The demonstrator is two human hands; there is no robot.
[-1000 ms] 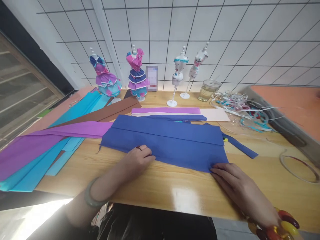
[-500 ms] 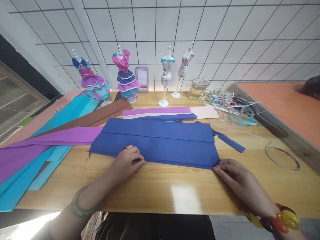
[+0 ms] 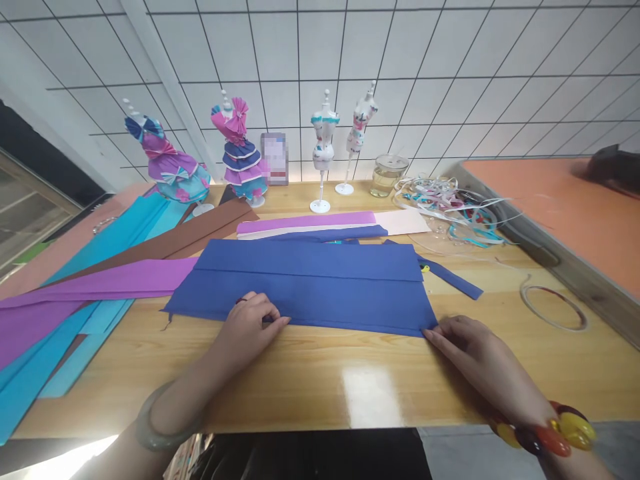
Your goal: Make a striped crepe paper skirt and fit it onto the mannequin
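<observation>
Left hand: partly closed [image 3: 250, 327], fingers curled, thumb tip laid at the near edge of the blue sheet [image 3: 320, 297]; whether fabric is gripped cannot be told.
Right hand: thumb and forefinger brought together [image 3: 473, 347]; the sheet's near right corner is pinched between them.
Strips, left: turquoise strips [image 3: 107, 233], a brown strip [image 3: 175, 241] and a purple strip [image 3: 150, 279] are overlapped, fanned toward the table's left end.
Blue sheet: laid flat at the centre of the wooden table [image 3: 300, 387], creased lengthwise; a loose thread is seen at its left corner.
Behind sheet: two clothed dress forms [image 3: 243, 160], a phone [image 3: 275, 160], two white dress forms [image 3: 324, 140] and a glass cup [image 3: 385, 180] are lined up near the tiled wall.
Right side: a ribbon tangle [image 3: 450, 203], a narrow blue strip [image 3: 457, 280] and a coiled loop [image 3: 583, 323] are noted.
</observation>
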